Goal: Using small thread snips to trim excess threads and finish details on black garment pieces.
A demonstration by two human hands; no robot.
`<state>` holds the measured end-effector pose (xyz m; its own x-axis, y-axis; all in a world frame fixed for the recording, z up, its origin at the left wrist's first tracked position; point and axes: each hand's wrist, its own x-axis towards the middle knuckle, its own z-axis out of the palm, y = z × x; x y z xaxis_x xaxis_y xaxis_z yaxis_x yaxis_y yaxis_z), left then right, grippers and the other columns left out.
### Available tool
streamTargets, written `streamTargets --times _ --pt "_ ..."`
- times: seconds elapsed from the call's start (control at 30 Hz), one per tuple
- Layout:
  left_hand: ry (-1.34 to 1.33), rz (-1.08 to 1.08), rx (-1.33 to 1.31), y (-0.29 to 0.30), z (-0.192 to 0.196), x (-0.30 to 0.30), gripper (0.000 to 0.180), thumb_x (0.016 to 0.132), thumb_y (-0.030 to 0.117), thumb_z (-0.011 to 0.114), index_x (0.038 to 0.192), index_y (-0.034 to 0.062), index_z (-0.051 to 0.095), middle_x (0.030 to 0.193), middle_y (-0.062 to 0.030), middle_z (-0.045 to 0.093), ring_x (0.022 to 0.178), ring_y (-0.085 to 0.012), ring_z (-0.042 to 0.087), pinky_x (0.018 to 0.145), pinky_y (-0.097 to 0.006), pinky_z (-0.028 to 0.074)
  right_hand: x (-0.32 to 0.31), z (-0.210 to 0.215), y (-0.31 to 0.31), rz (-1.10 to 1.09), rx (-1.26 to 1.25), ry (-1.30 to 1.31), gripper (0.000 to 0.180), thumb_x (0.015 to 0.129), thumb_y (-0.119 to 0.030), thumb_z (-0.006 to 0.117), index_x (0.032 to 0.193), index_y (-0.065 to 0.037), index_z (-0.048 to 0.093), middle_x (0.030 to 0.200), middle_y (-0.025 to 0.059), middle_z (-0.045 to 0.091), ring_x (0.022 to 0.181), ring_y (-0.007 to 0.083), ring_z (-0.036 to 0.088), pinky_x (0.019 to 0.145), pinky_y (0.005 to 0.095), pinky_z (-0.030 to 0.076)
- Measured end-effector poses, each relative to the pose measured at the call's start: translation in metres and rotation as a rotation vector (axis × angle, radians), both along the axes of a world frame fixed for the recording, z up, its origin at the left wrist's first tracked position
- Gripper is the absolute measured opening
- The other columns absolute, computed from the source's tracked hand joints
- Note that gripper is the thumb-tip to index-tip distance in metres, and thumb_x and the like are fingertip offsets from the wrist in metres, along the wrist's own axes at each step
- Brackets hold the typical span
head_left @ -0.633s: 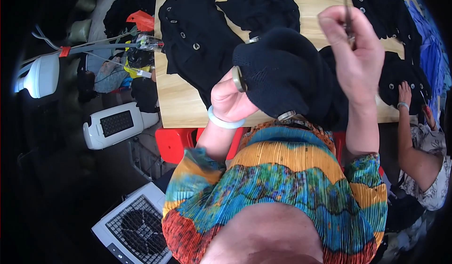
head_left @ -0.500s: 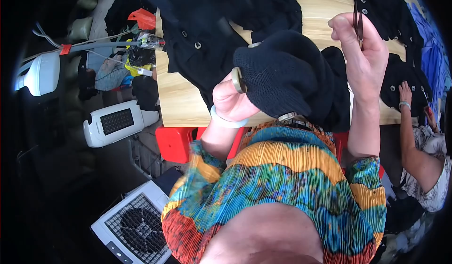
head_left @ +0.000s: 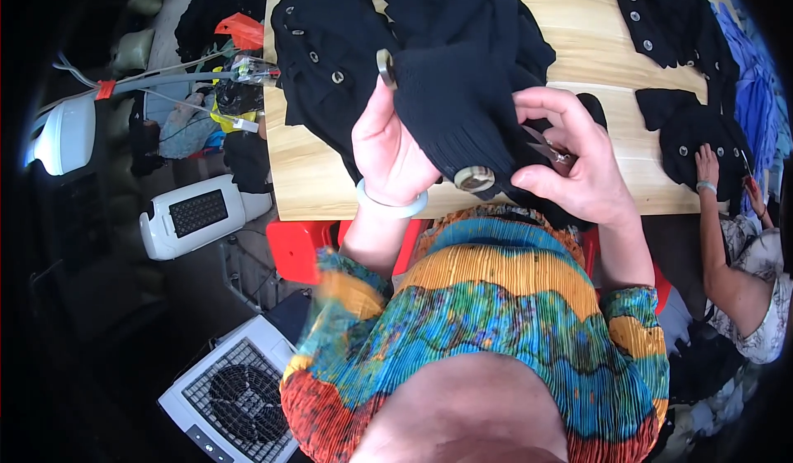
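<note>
My left hand grips a black knitted garment held up over the near edge of a wooden table. The garment carries large pale round buttons, one near my wrist and another by my thumb. My right hand presses against the garment's right side and pinches a small pair of metal snips. A pale bangle circles my left wrist.
More black buttoned garments lie across the table. A co-worker's arm reaches onto a garment at the right edge. Left of the table stand a white appliance, a white fan unit, cables and a red stool.
My right hand has dropped from high above the garment down to its right side with the snips. The garment has lifted closer and the lower button has turned into view.
</note>
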<state>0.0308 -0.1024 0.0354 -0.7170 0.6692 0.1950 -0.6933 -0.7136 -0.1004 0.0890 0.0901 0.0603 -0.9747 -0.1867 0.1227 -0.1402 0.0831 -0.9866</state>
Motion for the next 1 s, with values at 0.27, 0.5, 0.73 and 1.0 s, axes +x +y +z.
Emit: streamTargets --times 0.27,0.5,0.73,1.0 --pt "-0.196 0.011 -0.071 0.009 -0.018 -0.015 0.04 0.09 0.026 0.033 0.113 -0.0052 0.043 0.115 -0.0191 0.048 0.107 -0.0284 0.047 0.095 -0.041 0.033 -0.003 -0.022 -0.032 -0.221 -0.065 -0.043 0.025 0.07 -0.003 0.065 0.091 0.0 0.052 0.077 0.0039 0.056 0.065 0.006 0.052 0.058 0.0194 0.044" --pt "-0.014 0.146 -0.606 0.009 -0.011 -0.003 0.047 0.09 0.036 0.031 0.115 -0.0029 0.041 0.112 -0.0146 0.05 0.104 -0.0245 0.049 0.092 -0.037 0.036 -0.009 -0.023 -0.027 -0.261 0.15 0.126 0.017 0.068 -0.001 0.063 0.082 0.002 0.054 0.067 0.0056 0.051 0.055 0.0093 0.048 0.049 0.0212 0.038" --pt "0.309 0.123 -0.957 -0.008 0.001 0.016 0.016 0.08 0.003 0.052 0.095 -0.0012 0.055 0.085 -0.0067 0.059 0.07 -0.0122 0.056 0.063 -0.024 0.046 -0.01 0.001 -0.018 -0.261 0.174 0.195 0.015 0.068 -0.001 0.063 0.08 0.002 0.055 0.067 0.003 0.051 0.056 0.0056 0.044 0.049 0.0189 0.034" --pt "0.502 0.147 -0.96 -0.011 0.011 0.017 0.024 0.079 0.003 0.053 0.103 -0.0025 0.052 0.089 -0.0082 0.058 0.078 -0.0131 0.055 0.065 -0.024 0.047 -0.007 0.011 -0.014 -0.187 0.162 0.23 0.015 0.067 0.0 0.063 0.08 0.003 0.055 0.066 0.0032 0.051 0.054 0.0064 0.043 0.048 0.0193 0.033"
